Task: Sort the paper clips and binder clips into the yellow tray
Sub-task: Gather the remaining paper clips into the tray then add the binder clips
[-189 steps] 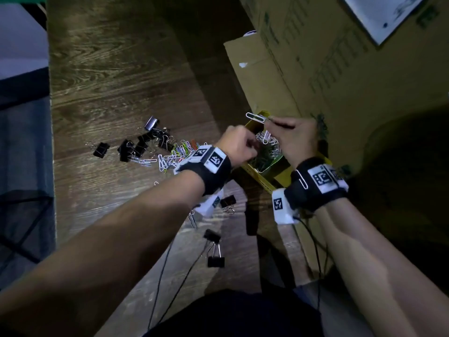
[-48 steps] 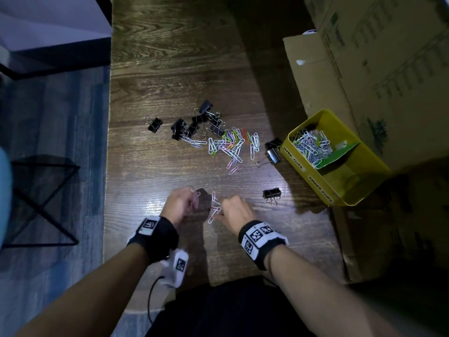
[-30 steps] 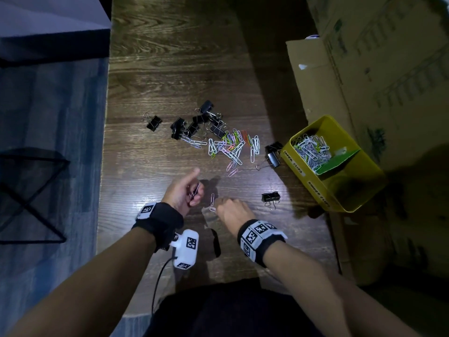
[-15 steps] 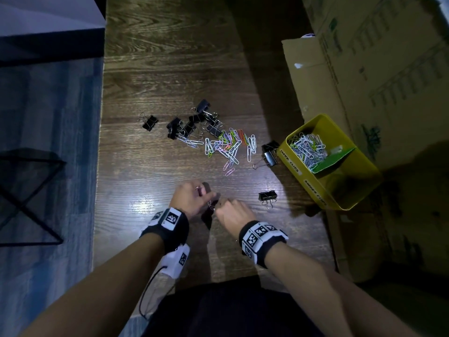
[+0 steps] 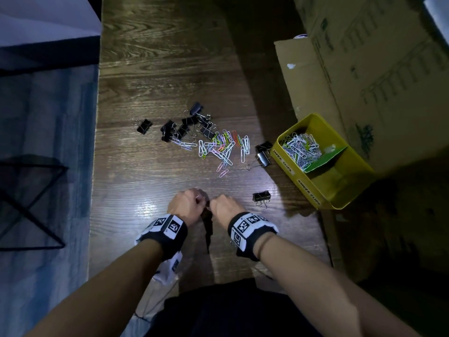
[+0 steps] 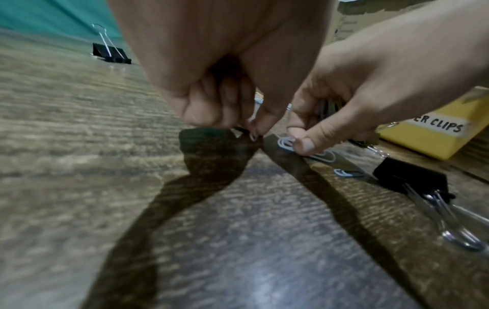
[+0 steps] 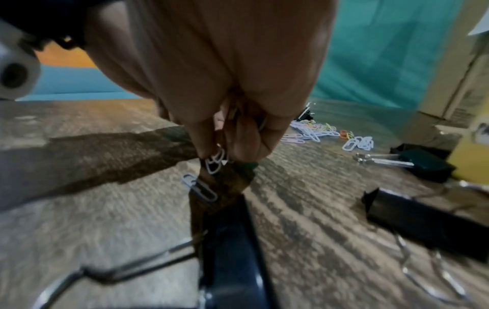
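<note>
Both hands low over the near part of the wooden bench [image 5: 155, 69], close together, knuckles up. Left hand [image 5: 184, 206] curled, fingertips [image 6: 254, 125] pinched right at the bench surface on something tiny; what it holds is too small to make out, so the left grip can't be called for sure. Right hand [image 5: 224, 207] curled too; right wrist view shows its grip closed on a white paper clip [image 7: 214, 160] dangling from the fingertips. In the left wrist view the right thumb sits over a white clip [image 6: 307, 149] lying on the bench. One more white paper clip [image 7: 199, 187] lies flat just beside the right fingers.

Loose pile of coloured paper clips [image 5: 222, 148] sits mid-bench, well apart from the hands. Cluster of black binder clips [image 5: 187, 126] touches the pile's far-left side, one lone binder clip [image 5: 144, 126] further left. Two binder clips [image 5: 263, 154] lie just beside the yellow tray [image 5: 340, 200]; another single binder clip [image 5: 261, 197] lies near the right hand.

Yellow tray at right bench edge, split by a green divider [image 5: 326, 159]. Far compartment holds a heap of paper clips [image 5: 301, 149]; near compartment looks dark, contents unclear. Handwritten labels on tray wall. Cardboard box [image 5: 364, 69] stands behind the tray.
</note>
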A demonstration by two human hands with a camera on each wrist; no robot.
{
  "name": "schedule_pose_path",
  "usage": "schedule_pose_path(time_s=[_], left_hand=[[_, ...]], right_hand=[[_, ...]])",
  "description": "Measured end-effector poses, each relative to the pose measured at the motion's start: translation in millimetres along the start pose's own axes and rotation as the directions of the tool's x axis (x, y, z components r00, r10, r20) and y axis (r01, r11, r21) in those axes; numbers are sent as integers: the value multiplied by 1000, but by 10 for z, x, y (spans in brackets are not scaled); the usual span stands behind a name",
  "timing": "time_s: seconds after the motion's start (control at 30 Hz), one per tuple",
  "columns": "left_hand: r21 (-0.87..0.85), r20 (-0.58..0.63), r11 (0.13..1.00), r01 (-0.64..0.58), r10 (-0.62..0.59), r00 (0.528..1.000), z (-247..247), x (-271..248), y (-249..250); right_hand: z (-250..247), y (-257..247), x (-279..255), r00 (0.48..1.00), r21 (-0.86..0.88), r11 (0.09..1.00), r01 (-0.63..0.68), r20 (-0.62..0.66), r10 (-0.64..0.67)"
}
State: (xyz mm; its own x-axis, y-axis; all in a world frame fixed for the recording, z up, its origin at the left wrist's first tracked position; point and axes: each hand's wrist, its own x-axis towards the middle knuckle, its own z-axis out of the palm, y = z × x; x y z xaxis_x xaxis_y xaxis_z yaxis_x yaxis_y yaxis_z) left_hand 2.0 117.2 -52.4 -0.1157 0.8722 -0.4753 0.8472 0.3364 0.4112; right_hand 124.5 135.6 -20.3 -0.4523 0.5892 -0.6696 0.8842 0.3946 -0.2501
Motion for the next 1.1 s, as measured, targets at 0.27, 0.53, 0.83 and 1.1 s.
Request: schedule_pose_path(time_s=[0.27,0.53,0.83,1.1], left_hand=[[-834,338,397,382,-180,924,-312,286,385],[-888,335,393,240,193,922,-424,584,2086],[-78,261,944,-322,331,907,-136,844,2579],[-385,-105,828,-409,400,910,-429,727,1826]], right_hand=[[-176,571,-205,978,709,701,-72,-87,189],[-951,1525,-591,742,898,-176,402,-207,638],[-1010,2015,-370,735,879,445,-169,-189,651],[-978,1966,-519,774,815,559,-154,-252,580]])
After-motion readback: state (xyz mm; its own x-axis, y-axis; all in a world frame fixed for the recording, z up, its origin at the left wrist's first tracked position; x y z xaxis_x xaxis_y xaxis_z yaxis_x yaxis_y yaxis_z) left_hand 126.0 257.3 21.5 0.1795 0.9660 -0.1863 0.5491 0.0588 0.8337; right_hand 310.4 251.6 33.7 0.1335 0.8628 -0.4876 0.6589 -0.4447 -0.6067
